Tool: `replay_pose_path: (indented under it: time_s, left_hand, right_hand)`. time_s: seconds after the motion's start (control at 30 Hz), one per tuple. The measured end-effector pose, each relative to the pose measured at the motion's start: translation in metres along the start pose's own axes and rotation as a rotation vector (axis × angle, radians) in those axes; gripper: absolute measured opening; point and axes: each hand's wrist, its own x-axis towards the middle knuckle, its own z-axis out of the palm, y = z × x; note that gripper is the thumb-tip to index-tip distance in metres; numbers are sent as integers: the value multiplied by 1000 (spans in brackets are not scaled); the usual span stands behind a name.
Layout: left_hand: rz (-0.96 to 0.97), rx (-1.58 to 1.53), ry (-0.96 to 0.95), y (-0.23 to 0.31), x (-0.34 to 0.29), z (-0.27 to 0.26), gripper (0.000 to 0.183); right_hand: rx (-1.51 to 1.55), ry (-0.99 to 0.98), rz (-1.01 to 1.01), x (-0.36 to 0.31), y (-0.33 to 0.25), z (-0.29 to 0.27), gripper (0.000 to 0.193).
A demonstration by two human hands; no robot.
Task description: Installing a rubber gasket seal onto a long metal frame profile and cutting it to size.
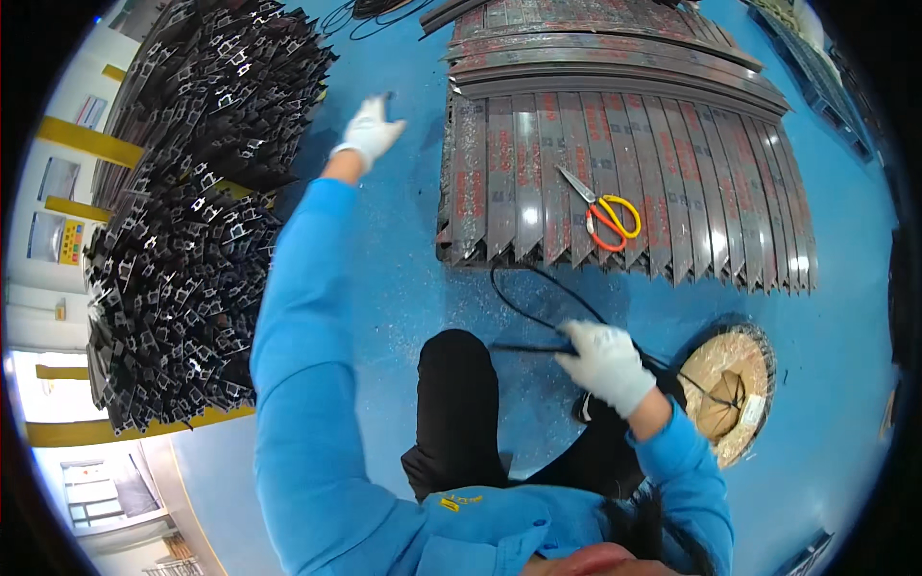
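Observation:
My left hand (370,132), in a white glove, reaches far out over the blue floor, left of the metal profiles. Its thumb stands apart from the fingers; a small dark spot shows at a fingertip, too small to name. Close to my knees, my gloved right hand (607,363) is closed around a thin black strip (526,348). From that hand the strip loops forward to the front ends of the stacked profiles (528,163) and also trails toward the right. Scissors (605,213) with one orange and one yellow handle lie on the stack, blades pointing away to the left.
A tall pile of dark profiles (182,259), cut ends facing me, fills the left on yellow supports (86,142). A round straw hat (735,389) rests on the floor at right. Longer profiles (615,62) lie crosswise at the back. Black cable coils (370,12) sit beyond.

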Motion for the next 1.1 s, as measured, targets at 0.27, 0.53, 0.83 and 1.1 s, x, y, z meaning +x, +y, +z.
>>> replay_pose_path:
  time_s: [0.27,0.53,0.83,1.1]
  left_hand:
    - [-186,200,-56,62,134,142,72]
    - [-117,221,16,46,195,171,62]
    - [-160,-8,-98,49,181,144,57]
    - [52,164,-169,104,71,102,68]
  right_hand:
    - [197,-201,-4,-7,2,-56,40]
    - [240,-397,8,-8,27,-46,43]
    - [200,-438,25,-4,28,-40,40]
    - [179,-408,83,-5,31,-37,37]
